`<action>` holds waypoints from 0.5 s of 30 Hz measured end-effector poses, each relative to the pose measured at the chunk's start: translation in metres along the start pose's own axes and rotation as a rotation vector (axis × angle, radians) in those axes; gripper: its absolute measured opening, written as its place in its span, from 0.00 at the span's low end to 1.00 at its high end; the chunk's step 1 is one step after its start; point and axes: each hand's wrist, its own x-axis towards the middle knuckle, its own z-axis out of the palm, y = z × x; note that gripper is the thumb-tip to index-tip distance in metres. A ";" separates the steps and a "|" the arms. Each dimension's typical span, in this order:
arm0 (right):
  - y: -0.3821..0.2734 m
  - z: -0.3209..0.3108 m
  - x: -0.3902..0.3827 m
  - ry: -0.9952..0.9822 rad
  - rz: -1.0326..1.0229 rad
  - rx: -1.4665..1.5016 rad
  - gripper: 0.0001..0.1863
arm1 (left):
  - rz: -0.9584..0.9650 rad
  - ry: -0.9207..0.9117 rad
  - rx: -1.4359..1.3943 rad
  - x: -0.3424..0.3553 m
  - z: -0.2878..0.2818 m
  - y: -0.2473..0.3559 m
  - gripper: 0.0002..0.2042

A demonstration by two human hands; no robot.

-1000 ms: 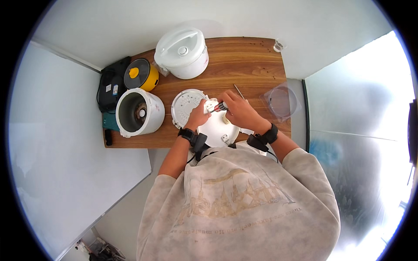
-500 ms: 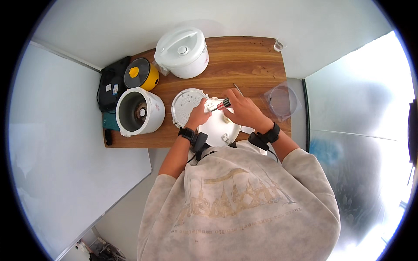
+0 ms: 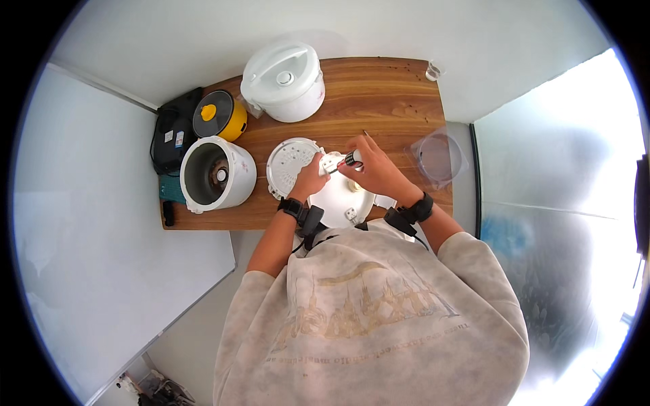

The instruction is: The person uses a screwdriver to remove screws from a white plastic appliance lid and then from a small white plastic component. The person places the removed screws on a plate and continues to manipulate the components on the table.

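My left hand (image 3: 310, 174) is closed on the upper edge of a white round lid (image 3: 330, 211), beside a small white bracket (image 3: 328, 164). In my right hand (image 3: 376, 172) is a screwdriver (image 3: 350, 158) with a red and black striped handle, its tip pointed at that bracket. A second small fitting (image 3: 351, 215) sits lower on the lid. A white perforated plate (image 3: 284, 164) lies just left of my left hand. A thin metal rod (image 3: 365, 132) pokes out behind my right hand.
Left stand an open white cooker body (image 3: 237, 176), a yellow pot (image 3: 233, 122) and a black appliance (image 3: 172, 128). A lidded white cooker (image 3: 283, 81) stands at the back, a small glass (image 3: 433, 71) back right, clear plastic (image 3: 437, 152) at the table's (image 3: 379, 95) right edge.
My right hand and the screwdriver have shifted and turned slightly, covering more of the thin rod. My left hand holds the lid in about the same place.
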 end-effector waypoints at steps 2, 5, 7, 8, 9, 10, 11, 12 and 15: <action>-0.014 -0.007 0.010 -0.124 0.335 -0.233 0.16 | -0.005 0.009 -0.005 0.001 -0.001 -0.005 0.32; -0.006 -0.010 0.014 -0.169 0.396 -0.407 0.18 | 0.001 0.032 0.011 0.002 0.002 -0.013 0.32; 0.014 -0.004 0.008 -0.069 0.167 -0.369 0.18 | 0.004 0.032 0.019 0.002 0.002 -0.013 0.32; 0.025 0.001 0.003 0.021 -0.012 -0.299 0.18 | 0.001 0.026 0.019 0.004 0.001 -0.012 0.32; 0.025 0.002 0.001 0.068 -0.104 -0.264 0.18 | -0.004 0.020 0.017 0.004 0.000 -0.011 0.32; 0.025 0.003 -0.001 0.112 -0.197 -0.234 0.18 | -0.003 0.016 0.013 0.003 0.000 -0.010 0.32; 0.023 0.004 -0.003 0.116 -0.202 -0.240 0.17 | -0.001 0.011 0.008 0.003 0.000 -0.010 0.32; 0.017 0.002 -0.002 0.120 -0.210 -0.245 0.17 | 0.000 0.009 0.004 0.002 0.000 -0.009 0.32; -0.019 -0.015 0.009 -0.280 0.426 -0.503 0.18 | 0.007 0.027 -0.009 0.002 0.000 -0.016 0.32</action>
